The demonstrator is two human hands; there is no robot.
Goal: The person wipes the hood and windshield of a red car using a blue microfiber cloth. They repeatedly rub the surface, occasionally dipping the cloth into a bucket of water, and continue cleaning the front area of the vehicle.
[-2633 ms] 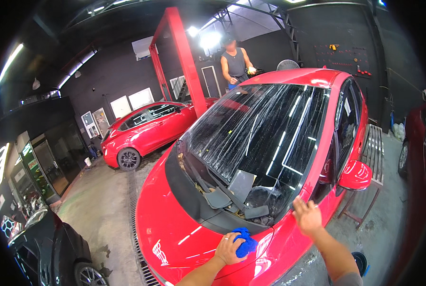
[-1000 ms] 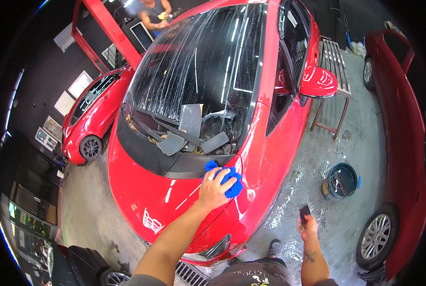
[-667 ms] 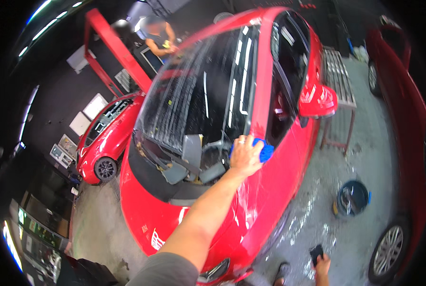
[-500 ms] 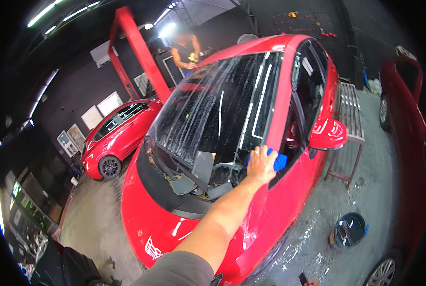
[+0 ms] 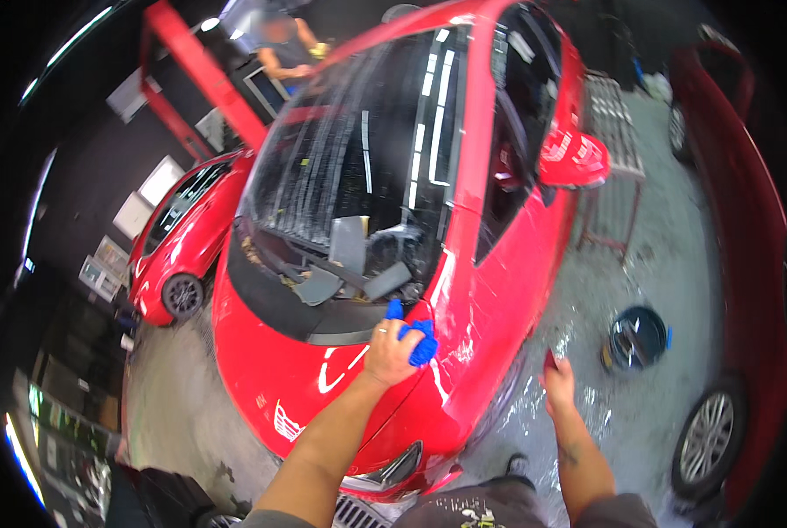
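The left hand (image 5: 392,350) presses a blue wash mitt (image 5: 414,335) flat on the red car's hood (image 5: 279,378) — windshield (image 5: 367,167) just beyond — while the right hand (image 5: 559,378) hangs apart, its grip unclear.

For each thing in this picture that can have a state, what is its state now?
Left hand: pressed on the blue wash mitt, on the hood.
Right hand: hanging beside the car, closed on a small dark thing; what it is cannot be told.
Red car: wet, windshield soapy.
Side mirror: folded out.
Bucket: upright on the wet floor.
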